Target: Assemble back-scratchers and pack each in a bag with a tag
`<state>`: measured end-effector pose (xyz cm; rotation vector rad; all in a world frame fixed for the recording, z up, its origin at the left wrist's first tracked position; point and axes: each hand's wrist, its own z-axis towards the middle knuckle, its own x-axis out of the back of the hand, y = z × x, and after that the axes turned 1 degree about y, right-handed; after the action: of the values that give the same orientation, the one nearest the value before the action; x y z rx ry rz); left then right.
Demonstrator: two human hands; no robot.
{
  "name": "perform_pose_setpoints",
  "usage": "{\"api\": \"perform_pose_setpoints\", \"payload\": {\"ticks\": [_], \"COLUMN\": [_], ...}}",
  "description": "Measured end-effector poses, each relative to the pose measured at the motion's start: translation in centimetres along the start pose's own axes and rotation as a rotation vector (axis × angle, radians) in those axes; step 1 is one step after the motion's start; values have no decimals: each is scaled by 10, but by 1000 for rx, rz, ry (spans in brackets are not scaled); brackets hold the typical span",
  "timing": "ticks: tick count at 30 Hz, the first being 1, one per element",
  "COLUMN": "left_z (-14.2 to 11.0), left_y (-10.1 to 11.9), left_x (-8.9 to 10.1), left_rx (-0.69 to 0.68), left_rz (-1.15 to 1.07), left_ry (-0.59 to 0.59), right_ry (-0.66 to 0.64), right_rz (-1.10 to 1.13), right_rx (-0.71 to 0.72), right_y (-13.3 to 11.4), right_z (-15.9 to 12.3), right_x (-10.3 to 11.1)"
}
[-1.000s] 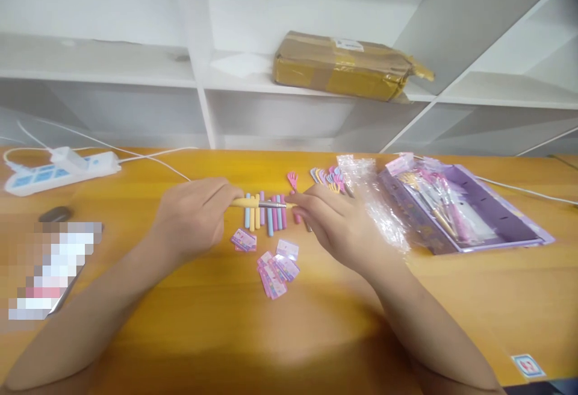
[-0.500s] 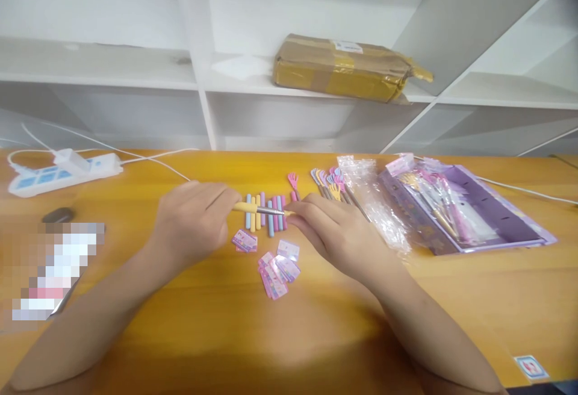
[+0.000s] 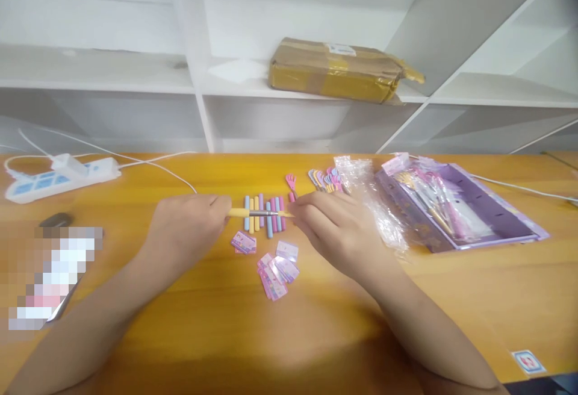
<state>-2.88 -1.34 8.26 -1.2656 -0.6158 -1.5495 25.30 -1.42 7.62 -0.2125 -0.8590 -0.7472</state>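
Note:
My left hand (image 3: 189,226) is closed round the yellow handle of a small back scratcher (image 3: 263,213), held level above the table. Its silver rod spans the gap between my hands. At the other end, the fingers of my right hand (image 3: 336,226) pinch its yellow tip, which they mostly hide. Just behind and below lies a row of blue, yellow, purple and pink handle tubes (image 3: 270,226). Small purple printed cards (image 3: 273,277) lie in a loose pile nearer me, with a smaller stack of cards (image 3: 244,242) to its left.
Beyond my right hand are a pink claw-headed scratcher (image 3: 291,182) and several more scratchers (image 3: 325,178). Clear plastic wrapping (image 3: 368,202) lies beside a purple box (image 3: 497,241) of wrapped scratchers. A power strip (image 3: 63,179) stands at left; a taped carton (image 3: 336,70) rests on the shelf.
My hands have drawn slightly farther apart, the left one shifting a little left with the handle. Both still hold the back scratcher. The whole view has shifted slightly.

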Motion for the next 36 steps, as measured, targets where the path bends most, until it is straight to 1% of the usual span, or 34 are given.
{"api": "perform_pose_setpoints", "payload": {"ticks": [3, 6, 8, 9, 10, 11, 13, 14, 15, 16, 17, 18, 19, 21, 23, 26, 31, 34, 36], "left_z": [4, 15, 22, 24, 26, 26, 23, 21, 18, 15, 12, 11, 10, 11, 14, 18, 21, 24, 26], "left_y": [-9, -32, -56, -70, -85, -101, -132, -147, -160, -172, -180, -186, -190, -190, -186, -180, -180, -179, -177], "left_x": [-5, -4, -1, 2, 5, 8, 12, 12, 12, 10, 8, 4, 1, -5, -7, -7, -8, -10, -12], "left_rx": [83, 223, 316, 363, 405, 412, 467, 510, 562, 570, 548, 523, 505, 478, 475, 488, 473, 476, 486], "left_rz": [64, 150, 196, 210, 252, 282, 324, 334, 354, 371, 384, 371, 365, 341, 333, 333, 323, 322, 326], "left_ry": [-33, -2, 10, 3, 27, 30, 41, 39, 17, 20, 40, 22, 9, -31, -54, -67, -89, -127, -155], "right_ry": [95, 204, 274, 287, 291, 285, 282, 289, 323, 336, 317, 290, 261, 214, 194, 184, 201, 180, 145], "right_rz": [-98, -223, -313, -350, -387, -417, -474, -504, -531, -540, -524, -500, -471, -404, -344, -277, -268, -249, -223], "right_rx": [-5, -82, -172, -214, -256, -316, -455, -530, -607, -655, -673, -680, -673, -645, -631, -648, -620, -610, -645], "right_y": [10, 37, 65, 81, 99, 117, 153, 170, 185, 198, 208, 215, 219, 219, 213, 206, 208, 212, 215], "right_z": [-2, -6, -11, -15, -19, -24, -36, -42, -49, -56, -62, -68, -72, -76, -76, -74, -75, -80, -84], "right_x": [-5, -9, -10, -9, -7, -4, 5, 10, 15, 19, 23, 26, 28, 29, 29, 28, 28, 30, 32]}}
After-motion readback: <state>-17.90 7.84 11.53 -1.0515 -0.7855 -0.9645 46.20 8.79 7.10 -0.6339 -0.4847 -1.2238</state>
